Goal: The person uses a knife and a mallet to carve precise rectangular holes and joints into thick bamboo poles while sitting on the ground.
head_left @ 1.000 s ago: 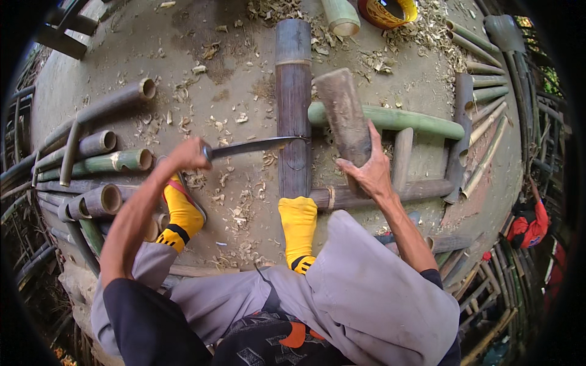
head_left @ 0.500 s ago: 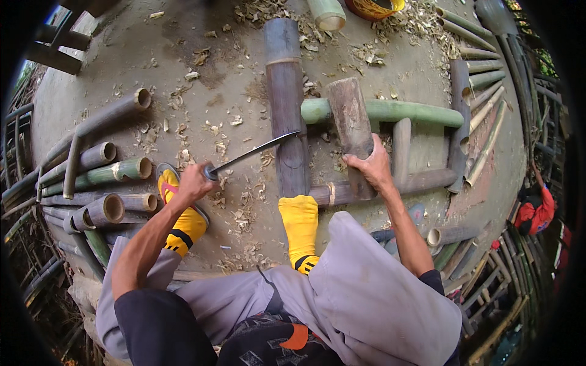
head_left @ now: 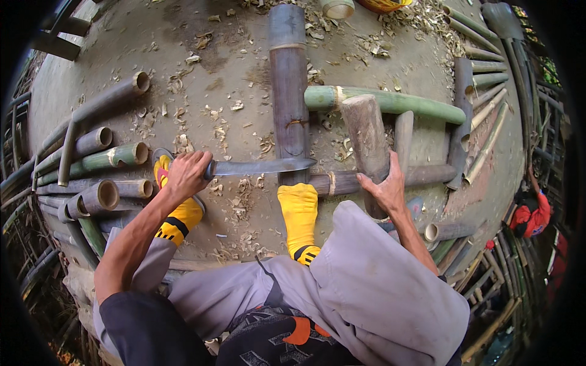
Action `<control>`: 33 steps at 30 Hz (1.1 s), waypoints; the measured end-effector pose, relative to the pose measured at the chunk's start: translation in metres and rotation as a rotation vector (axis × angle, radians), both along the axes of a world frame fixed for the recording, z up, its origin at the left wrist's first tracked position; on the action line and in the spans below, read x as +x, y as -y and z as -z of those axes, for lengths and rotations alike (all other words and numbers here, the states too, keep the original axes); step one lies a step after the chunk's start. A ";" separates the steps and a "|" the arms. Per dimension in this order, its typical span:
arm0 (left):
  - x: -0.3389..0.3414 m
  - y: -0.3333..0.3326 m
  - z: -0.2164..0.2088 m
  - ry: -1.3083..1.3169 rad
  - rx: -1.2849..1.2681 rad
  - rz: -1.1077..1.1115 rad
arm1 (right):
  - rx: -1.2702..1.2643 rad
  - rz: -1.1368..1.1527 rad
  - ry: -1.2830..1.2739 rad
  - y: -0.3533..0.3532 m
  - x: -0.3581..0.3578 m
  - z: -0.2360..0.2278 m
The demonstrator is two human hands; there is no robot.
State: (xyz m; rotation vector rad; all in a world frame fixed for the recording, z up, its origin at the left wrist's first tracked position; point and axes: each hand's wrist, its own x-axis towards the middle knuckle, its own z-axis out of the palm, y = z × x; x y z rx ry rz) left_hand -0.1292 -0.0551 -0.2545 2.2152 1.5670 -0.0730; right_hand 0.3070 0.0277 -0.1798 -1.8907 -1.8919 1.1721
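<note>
My left hand (head_left: 189, 175) is closed round the handle of a long knife (head_left: 262, 166). Its blade points right, and the tip is over the near end of a thick dark bamboo pole (head_left: 289, 85). A small slit with a raised sliver shows on that pole, just above the blade. My right hand (head_left: 386, 185) grips a thick wooden mallet (head_left: 364, 131), its wide end pointing away from me. Beneath the mallet, a green bamboo rail (head_left: 421, 107) and a dark lower rail (head_left: 427, 175) run between the thick pole and another notched dark post (head_left: 462, 116).
My yellow-socked foot (head_left: 298, 210) presses at the pole's near end. Stacked bamboo pieces (head_left: 101, 196) lie at left, and bamboo sticks (head_left: 488, 113) at right. Wood shavings (head_left: 238, 201) litter the floor. A yellow basket (head_left: 384, 5) stands at the far edge; a person in red (head_left: 532, 213) is far right.
The knife has swung nearer to me and now lies more level, with its flat side showing. The mallet has come slightly nearer and to the right. The pole's slit is now uncovered.
</note>
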 end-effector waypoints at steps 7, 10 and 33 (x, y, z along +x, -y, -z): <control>-0.003 -0.016 0.003 -0.027 -0.145 -0.033 | 0.301 -0.800 -0.133 0.001 -0.002 -0.018; -0.003 -0.031 0.002 -0.050 -0.205 0.007 | 0.408 -1.267 -0.073 -0.027 -0.019 -0.018; -0.005 -0.041 0.021 -0.131 -0.081 0.084 | 0.270 -1.303 0.191 -0.069 -0.073 0.022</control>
